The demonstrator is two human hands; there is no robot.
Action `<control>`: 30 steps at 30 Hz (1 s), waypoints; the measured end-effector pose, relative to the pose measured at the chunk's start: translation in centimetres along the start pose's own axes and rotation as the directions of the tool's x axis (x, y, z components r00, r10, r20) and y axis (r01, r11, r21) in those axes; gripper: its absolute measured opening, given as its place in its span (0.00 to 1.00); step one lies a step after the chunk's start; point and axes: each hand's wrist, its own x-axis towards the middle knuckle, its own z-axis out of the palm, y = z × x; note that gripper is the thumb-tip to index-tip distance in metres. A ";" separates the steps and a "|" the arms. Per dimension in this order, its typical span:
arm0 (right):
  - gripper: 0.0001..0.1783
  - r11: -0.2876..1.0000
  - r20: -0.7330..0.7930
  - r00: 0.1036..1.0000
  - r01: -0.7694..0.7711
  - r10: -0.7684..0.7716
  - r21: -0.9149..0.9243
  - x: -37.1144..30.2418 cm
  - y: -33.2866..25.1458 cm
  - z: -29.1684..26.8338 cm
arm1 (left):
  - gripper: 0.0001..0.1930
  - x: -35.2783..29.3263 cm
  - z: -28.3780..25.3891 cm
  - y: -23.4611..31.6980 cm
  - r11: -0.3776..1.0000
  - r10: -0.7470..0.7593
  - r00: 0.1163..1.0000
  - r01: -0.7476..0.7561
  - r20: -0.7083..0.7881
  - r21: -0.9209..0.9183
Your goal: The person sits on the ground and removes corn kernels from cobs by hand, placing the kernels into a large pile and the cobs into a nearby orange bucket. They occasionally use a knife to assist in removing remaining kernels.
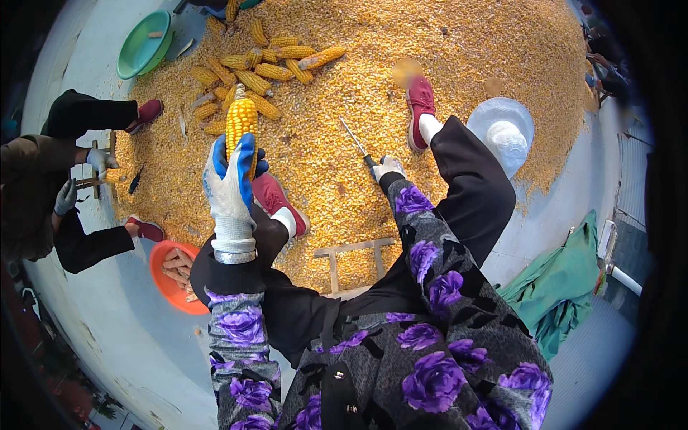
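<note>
My left hand [233, 179], in a white work glove with blue-coated fingers, is closed around a yellow corn cob [241, 125] held upright with its tip pointing away from me. Kernels still cover the part that shows; the lower end is hidden by my fingers. To the right, my right hand [388, 168], gloved too, grips the dark handle of a screwdriver [356, 140], its long metal shaft slanting up and left over the loose kernels. Beyond my left hand lies a heap of whole corn cobs [276, 64].
Loose corn kernels [459, 64] spread over the floor around my red shoes. A wooden frame [353, 251] stands between my legs. At left another person's gloved hands [66, 196] work near an orange basin [161, 276] of bare cobs. A green basin [125, 61], white hat [507, 143] and green cloth [555, 294] lie around.
</note>
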 end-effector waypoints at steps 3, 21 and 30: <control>0.25 0.976 -0.017 0.998 -0.070 0.068 -0.208 -0.4 -1.5 1.7 | 0.20 -0.1 2.1 0.7 0.993 -0.085 0.996 0.084 -0.013 -0.084; 0.08 0.409 0.273 0.871 -0.093 -0.408 0.908 -3.7 -4.9 -7.5 | 0.21 -0.8 -0.2 -0.4 0.934 -0.051 0.999 0.043 -0.013 -0.354; 0.16 0.167 -0.313 0.773 0.470 -0.552 0.867 -14.0 2.4 -27.4 | 0.21 -4.7 -3.0 1.0 0.782 0.000 0.984 0.110 0.176 -0.614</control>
